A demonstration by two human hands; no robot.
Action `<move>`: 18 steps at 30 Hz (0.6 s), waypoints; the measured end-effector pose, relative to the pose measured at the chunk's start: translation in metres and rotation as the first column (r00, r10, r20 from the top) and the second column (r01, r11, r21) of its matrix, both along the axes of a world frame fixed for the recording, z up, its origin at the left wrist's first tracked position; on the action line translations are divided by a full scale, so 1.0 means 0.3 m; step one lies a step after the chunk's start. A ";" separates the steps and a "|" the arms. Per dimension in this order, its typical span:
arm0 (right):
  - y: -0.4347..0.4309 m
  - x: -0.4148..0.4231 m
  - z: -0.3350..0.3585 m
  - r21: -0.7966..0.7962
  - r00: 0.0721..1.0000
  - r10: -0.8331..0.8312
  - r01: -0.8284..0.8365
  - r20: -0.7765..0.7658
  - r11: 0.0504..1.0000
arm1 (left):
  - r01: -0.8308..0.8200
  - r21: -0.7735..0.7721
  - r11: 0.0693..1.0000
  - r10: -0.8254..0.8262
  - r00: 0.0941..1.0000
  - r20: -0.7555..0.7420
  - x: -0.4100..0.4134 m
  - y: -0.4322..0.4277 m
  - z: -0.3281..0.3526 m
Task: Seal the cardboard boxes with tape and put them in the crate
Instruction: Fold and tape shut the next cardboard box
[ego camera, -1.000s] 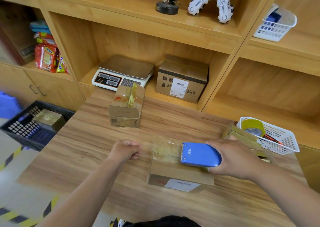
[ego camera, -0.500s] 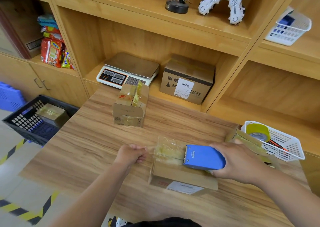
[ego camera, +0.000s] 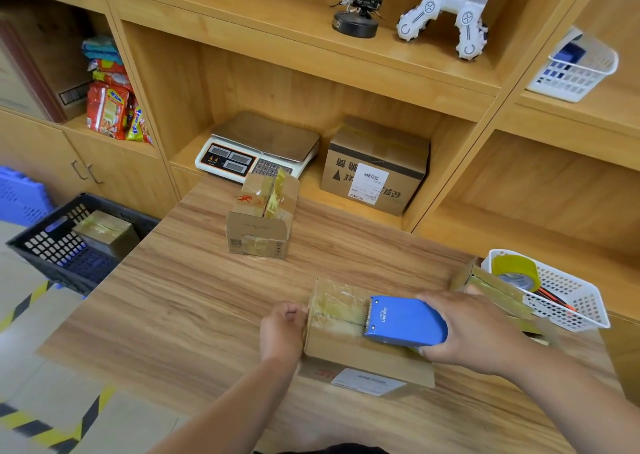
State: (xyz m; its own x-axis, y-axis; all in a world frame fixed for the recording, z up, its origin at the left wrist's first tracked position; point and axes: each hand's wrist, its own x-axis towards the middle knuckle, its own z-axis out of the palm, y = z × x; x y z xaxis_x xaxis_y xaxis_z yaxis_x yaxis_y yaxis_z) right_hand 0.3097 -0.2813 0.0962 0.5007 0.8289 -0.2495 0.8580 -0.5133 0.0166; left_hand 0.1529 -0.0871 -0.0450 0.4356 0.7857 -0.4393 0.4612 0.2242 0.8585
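Nearest box [ego camera: 349, 348] lies flat on the table, brown cardboard with a white label on its front. Clear tape [ego camera: 337, 303] covers the left part of its top seam, and the blue tape dispenser [ego camera: 405, 320] sits on top. A second box [ego camera: 261, 218] stands further back (wrinkly tape job). A third box [ego camera: 491, 287] sits at the right edge. The black crate [ego camera: 52, 242], down left, holds one taped box [ego camera: 104, 230].

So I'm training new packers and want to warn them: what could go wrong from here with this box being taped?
1. The toothed blade of the blue dispenser in the right hand faces the left hand, which pinches the tape at the left edge of the box; a slip leftward might nick the fingers.
2. The tape looks wrinkled on top, so the seal may hold poorly.
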 end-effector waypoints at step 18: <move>0.003 -0.006 -0.003 0.042 1.000 -0.009 0.009 -0.020 0.999 | 0.182 -0.439 0.880 -0.209 0.978 -0.013 0.057 -0.036 0.108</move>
State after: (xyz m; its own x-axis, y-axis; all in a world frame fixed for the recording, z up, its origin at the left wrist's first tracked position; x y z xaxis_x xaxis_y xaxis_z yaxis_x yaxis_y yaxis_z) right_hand 0.3080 -0.2803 0.0953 0.5036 0.8344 -0.2239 0.8533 -0.5209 -0.0220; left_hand 0.1700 -0.0978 -0.0127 0.5238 0.4132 -0.7449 0.5800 0.4674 0.6672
